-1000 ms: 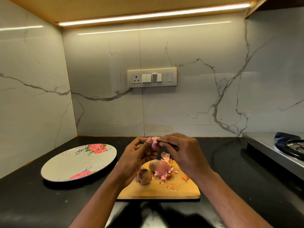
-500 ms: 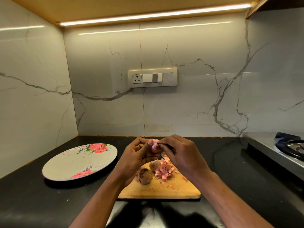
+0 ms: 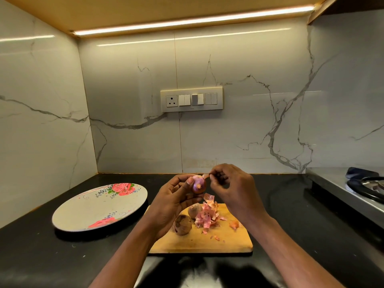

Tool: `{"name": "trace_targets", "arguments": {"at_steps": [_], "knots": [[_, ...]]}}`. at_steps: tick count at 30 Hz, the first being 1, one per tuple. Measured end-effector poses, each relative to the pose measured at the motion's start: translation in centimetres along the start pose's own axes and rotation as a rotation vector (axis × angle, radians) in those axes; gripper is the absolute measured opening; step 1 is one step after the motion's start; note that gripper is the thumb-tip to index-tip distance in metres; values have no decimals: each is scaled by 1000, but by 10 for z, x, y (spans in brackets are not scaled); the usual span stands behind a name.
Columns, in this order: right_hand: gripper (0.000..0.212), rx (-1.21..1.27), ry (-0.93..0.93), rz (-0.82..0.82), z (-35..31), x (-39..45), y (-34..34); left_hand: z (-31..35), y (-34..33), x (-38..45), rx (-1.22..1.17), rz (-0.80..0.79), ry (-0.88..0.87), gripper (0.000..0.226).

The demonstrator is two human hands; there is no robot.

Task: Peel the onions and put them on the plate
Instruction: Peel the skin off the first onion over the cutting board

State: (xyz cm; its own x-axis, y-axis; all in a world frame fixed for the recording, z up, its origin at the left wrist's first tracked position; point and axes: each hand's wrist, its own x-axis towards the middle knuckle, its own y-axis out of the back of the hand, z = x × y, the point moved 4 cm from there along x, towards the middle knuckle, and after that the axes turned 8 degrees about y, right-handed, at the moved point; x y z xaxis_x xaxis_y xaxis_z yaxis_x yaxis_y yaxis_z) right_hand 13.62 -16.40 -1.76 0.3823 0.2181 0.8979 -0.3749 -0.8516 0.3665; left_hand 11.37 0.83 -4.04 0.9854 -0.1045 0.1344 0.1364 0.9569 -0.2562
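Observation:
My left hand (image 3: 173, 197) grips a small purple onion (image 3: 199, 185) above the wooden cutting board (image 3: 207, 242). My right hand (image 3: 230, 187) pinches a strip of skin (image 3: 205, 176) pulled off the onion's top. On the board lie two unpeeled onions, one brown (image 3: 182, 225) and one paler (image 3: 194, 210), beside a heap of pink peels (image 3: 206, 217). The floral plate (image 3: 97, 206) sits to the left of the board and holds nothing.
The black countertop (image 3: 291, 215) runs under everything. A steel gas stove (image 3: 353, 190) with a dark burner stands at the right edge. Marble walls close the back and left, with a switch panel (image 3: 191, 99) on the back wall.
My right hand has drawn away up and to the right, tearing a strip of skin from the onion. More bare purple surface shows on the onion. My left hand stays in place.

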Motion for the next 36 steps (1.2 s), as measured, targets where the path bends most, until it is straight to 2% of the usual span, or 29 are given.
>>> {"name": "trace_targets", "arguments": {"at_steps": [6,9,11,13,18,24,29,32,36], "knots": [[8,109,-209,77,13,0,6,4,1,0,-52,8,-12,39],[12,109,-278,-73,17,-4,-1,4,1,0,-83,18,-2,36],[23,96,-280,-200,18,-8,-8,3,2,0,-89,32,3,30],[27,93,-273,-243,15,-10,-11,3,4,1,-80,49,2,26],[19,173,-199,-95,3,-2,-5,3,4,2,-30,59,-20,35],[21,122,-145,-116,1,-3,-8,2,5,3,-31,67,-23,38],[17,35,-155,-211,6,-8,-12,2,6,3,-35,75,-23,38],[16,87,-182,-192,5,-6,-11,2,6,3,-31,88,-24,38],[26,213,-185,-124,-2,-3,-10,1,3,2,-13,66,-18,38]]}}
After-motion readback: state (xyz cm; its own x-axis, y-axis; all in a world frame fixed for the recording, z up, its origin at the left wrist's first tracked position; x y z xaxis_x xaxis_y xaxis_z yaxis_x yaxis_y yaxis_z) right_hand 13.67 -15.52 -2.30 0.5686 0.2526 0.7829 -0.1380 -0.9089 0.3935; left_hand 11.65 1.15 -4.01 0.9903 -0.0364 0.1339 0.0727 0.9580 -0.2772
